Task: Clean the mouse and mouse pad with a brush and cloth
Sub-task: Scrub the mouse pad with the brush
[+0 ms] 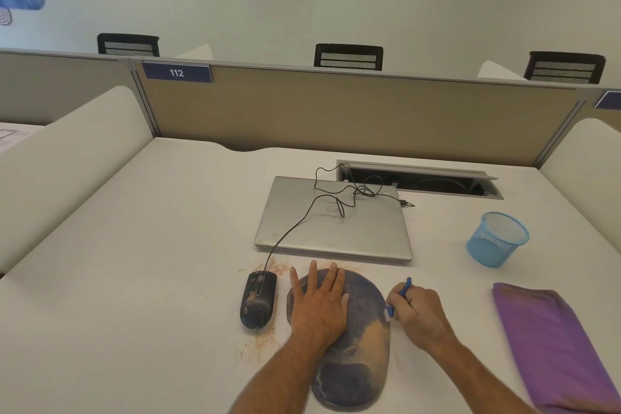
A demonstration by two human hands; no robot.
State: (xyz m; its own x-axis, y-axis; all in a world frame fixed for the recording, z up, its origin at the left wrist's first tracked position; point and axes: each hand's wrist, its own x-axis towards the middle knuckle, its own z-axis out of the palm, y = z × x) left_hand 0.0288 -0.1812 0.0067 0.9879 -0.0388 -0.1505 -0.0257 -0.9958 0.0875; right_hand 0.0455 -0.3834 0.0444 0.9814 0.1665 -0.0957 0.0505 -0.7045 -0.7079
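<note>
A dark blue mouse pad with a wrist rest lies near the desk's front edge, smeared with orange-tan dust. My left hand presses flat on its upper left part, fingers straight. My right hand grips a small blue brush at the pad's right edge, bristle end down against the pad. A black wired mouse, also dusty, sits just left of the pad. A folded purple cloth lies at the right.
A closed silver laptop lies behind the pad with the mouse cable coiled over it. A blue mesh cup stands at the right. An open cable tray sits at the back. Orange dust is scattered around the mouse.
</note>
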